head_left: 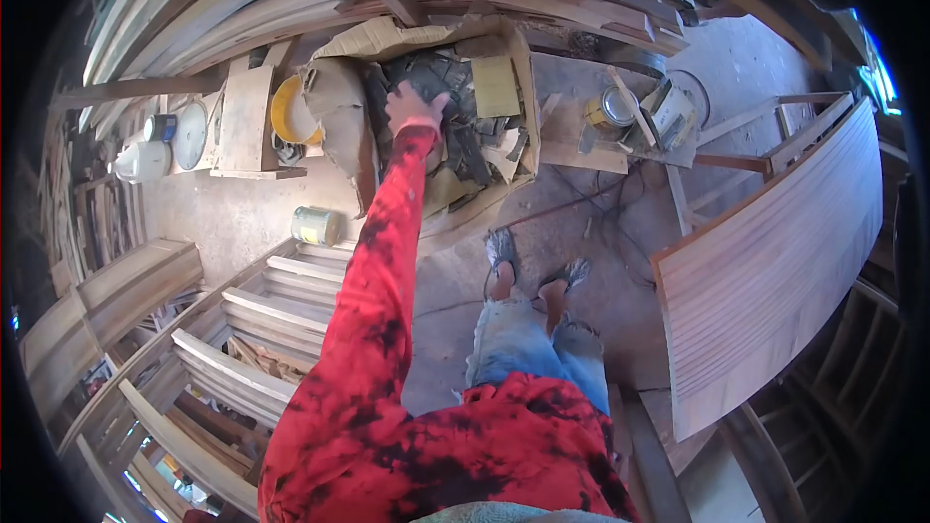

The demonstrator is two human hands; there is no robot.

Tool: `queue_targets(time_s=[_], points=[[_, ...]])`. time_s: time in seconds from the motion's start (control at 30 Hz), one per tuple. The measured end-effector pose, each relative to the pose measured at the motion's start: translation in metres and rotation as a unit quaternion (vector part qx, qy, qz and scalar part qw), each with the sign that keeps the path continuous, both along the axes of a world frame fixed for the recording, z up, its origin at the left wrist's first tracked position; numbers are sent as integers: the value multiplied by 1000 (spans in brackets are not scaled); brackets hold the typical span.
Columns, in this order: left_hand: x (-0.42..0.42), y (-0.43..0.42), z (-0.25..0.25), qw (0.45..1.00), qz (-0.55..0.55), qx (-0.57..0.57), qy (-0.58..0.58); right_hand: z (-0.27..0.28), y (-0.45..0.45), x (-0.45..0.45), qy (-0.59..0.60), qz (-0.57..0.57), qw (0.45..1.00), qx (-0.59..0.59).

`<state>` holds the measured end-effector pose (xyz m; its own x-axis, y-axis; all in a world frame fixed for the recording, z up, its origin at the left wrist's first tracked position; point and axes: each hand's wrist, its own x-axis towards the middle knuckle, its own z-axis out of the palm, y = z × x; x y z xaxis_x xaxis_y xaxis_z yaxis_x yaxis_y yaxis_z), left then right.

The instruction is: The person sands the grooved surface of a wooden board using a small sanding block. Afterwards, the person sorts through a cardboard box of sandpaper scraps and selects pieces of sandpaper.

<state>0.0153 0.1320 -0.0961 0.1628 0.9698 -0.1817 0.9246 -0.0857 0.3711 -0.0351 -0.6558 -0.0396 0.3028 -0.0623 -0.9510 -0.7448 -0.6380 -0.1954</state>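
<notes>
My left hand (415, 110) reaches down into an open cardboard box (519, 56) on the floor. Its fingers look spread over a heap of dark, flat scraps (431, 73), possibly worn sandpaper; no piece shows clearly in its grip. Right of the hand, among the dark pieces, lies a tan rectangular sheet (495, 87). Paler torn bits (504, 153) sit near the box's lower right corner. A torn cardboard flap (339, 111) hangs over the left side. My right hand is out of sight.
Long boards (291, 5) are stacked behind the box. A yellow round container (294, 109) and a tin can (318, 226) are to its left; another can (614, 107) stands right. A slatted wooden frame (262, 315) lies at left, a large grooved panel (775, 271) at right.
</notes>
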Motion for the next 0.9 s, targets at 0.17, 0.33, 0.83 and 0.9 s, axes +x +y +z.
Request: queue_targets(time_s=[0.17,0.33,0.83,0.9], points=[[48,-4,-33,995,55,14,84,32,-52,-30,12,-29,999,-42],[-3,-17,-21,993,16,-27,-110,39,-89,-37,-45,-24,999,9],[-71,-74,-5,883,198,-56,-423,59,539,151,-440,453,700,334],[-77,-85,-17,873,182,-86,-444,25,603,168,-497,556,613,261]])
